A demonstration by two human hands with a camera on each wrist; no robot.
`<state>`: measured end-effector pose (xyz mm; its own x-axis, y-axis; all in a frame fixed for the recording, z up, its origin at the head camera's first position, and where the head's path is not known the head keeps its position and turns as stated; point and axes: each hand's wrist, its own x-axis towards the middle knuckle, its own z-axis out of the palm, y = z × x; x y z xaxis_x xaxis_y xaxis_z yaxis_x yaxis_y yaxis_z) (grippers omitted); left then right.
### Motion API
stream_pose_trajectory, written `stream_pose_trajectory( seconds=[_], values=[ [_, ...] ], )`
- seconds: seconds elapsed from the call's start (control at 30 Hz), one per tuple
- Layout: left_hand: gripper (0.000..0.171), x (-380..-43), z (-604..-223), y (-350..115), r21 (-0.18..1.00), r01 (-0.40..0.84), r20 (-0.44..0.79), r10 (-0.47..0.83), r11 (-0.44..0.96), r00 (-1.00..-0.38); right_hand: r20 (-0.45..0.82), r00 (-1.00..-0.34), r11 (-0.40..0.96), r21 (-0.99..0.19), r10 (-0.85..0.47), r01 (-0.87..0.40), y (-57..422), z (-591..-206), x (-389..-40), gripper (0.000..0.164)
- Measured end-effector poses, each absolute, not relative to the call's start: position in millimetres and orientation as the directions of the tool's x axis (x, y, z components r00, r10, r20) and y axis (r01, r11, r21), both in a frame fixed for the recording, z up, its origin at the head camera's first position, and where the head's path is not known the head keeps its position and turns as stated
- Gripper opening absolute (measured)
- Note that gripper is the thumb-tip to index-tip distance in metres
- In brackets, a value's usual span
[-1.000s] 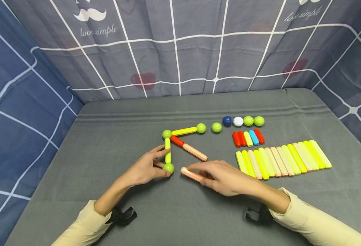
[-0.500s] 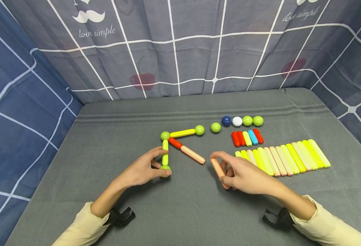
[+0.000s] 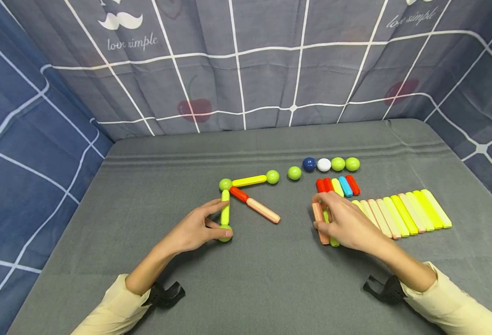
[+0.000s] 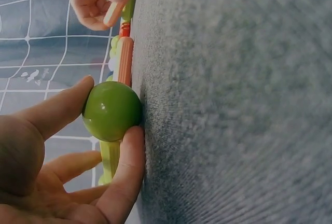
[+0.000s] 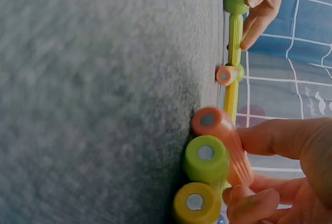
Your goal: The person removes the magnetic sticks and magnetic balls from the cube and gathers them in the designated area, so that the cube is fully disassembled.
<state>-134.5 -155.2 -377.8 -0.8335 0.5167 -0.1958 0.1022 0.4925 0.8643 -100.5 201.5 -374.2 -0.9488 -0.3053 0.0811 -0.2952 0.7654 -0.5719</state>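
My left hand [image 3: 196, 228] pinches a green ball [image 4: 111, 111] at the near end of a yellow-green magnetic stick [image 3: 225, 209]. That stick leads to a second green ball [image 3: 225, 185], from which a yellow stick [image 3: 249, 181] runs right to a third green ball [image 3: 273, 177]. A short red stick [image 3: 239, 194] slants from the corner, followed by a pink stick [image 3: 263, 211]. Between thumb and fingers my right hand [image 3: 348, 221] holds another pink magnetic stick [image 5: 228, 141], at the left end of the stick row. Metal discs show in the stick ends.
Yellow, green and pink sticks [image 3: 401, 215] lie side by side at right, partly hidden by my right hand. Several short sticks [image 3: 345, 186] lie behind them. Farther back are a lone green ball [image 3: 294, 173], a blue ball [image 3: 309, 164], a white ball [image 3: 323, 164] and more green balls [image 3: 345, 164].
My right hand has carried the pink magnetic stick from near the left hand rightward to the row's left end, turning it parallel with the row. My left hand stays at its ball.
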Motion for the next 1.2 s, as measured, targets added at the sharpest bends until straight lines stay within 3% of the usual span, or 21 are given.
stream_pose_trajectory(
  seconds=[0.47, 0.73, 1.03, 1.2],
  values=[
    [0.084, -135, -378, -155, 0.862, 0.103, -0.195, 0.512, 0.496, -0.837, 0.094, -0.935, 0.762, -0.555, -0.342, -0.334, 198, -375, -104, 0.04],
    [0.084, -135, -380, -156, 0.863, 0.101, -0.194, 0.508, 0.496, -0.839, 0.106, -0.857, 0.696, -0.538, -0.504, -0.476, 153, -369, -115, 0.028],
    [0.084, -137, -379, -155, 0.873, 0.081, -0.199, 0.503, 0.481, -0.841, -0.009, -0.823, 0.718, -0.494, -0.567, -0.49, 111, -370, -139, 0.036],
    [0.084, -137, -379, -157, 0.873, 0.08, -0.201, 0.503, 0.482, -0.841, -0.07, -0.814, 0.751, -0.438, -0.576, -0.494, 102, -369, -141, 0.05]
  ],
)
